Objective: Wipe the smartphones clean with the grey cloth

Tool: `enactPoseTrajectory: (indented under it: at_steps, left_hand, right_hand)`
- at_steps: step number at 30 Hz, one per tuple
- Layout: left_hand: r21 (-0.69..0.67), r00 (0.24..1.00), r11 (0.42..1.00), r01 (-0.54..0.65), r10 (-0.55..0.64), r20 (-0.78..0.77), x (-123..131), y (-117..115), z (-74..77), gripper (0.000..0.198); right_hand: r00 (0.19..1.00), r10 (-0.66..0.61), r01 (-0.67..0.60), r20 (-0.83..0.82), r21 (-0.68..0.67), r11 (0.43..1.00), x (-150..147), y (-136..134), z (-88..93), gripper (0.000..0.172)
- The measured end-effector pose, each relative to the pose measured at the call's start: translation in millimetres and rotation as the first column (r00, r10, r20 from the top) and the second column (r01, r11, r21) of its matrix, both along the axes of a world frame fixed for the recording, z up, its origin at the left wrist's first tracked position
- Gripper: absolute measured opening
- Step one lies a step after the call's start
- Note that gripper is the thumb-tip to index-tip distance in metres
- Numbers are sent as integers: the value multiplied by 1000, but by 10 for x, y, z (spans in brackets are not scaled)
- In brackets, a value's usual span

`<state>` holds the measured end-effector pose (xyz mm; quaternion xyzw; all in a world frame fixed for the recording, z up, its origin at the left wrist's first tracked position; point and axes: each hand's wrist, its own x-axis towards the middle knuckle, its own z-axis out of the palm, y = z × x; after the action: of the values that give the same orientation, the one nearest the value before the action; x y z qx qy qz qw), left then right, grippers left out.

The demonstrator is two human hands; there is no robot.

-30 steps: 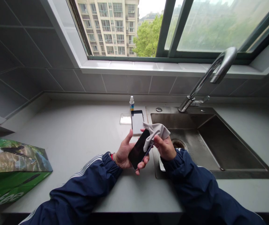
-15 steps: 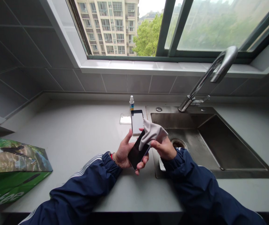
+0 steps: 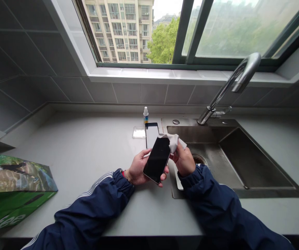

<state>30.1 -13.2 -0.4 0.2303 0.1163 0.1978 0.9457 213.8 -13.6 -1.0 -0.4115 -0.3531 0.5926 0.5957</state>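
Note:
A black smartphone (image 3: 157, 160) rests in my left hand (image 3: 138, 169), its dark screen facing up and my fingers wrapped round its edges. My right hand (image 3: 184, 161) pinches a pale grey cloth (image 3: 174, 141) at the phone's upper right corner; part of the cloth goes behind the phone's top edge. Beyond the phone, a second phone-shaped item with a black border and pale face (image 3: 152, 130) lies on the counter, partly covered by the held phone. Beside it are a clear phone case (image 3: 139, 132) and a small white spray bottle (image 3: 145, 115), standing upright.
A steel sink (image 3: 232, 193) with a tall chrome faucet (image 3: 221, 91) lies to the right. Something white (image 3: 178, 180) sits at its near left edge, partly under my right sleeve. A green printed bag (image 3: 19, 191) stands at the left of the white counter (image 3: 92, 139).
The phone has turned so its screen faces me more fully. The cloth has moved from over the screen to the phone's upper right corner and edge.

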Motion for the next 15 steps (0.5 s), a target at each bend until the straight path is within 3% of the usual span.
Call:
enactPoseTrajectory:
  at_steps: [4,8,12,15]
  left_hand:
    - [48,993,992,-117,118,-21,16,-10,4,64]
    - [77,968,965,-250,252,-17,30,4,21,64]
    - [83,944,941,-328,330,-17,34,29,33,63]
    - [69,939,938,-339,342,-38,32,34,31,62]
  right_hand:
    - [982,-174,168,72,82,982,45,73,-58,38]
    - [902,-365,332,229,172,927,112,115,-139,31]
    - [842,-385,304,379,256,918,148,122,-193,28]
    - [863,-315,230,395,248,941,125,93,-164,29]
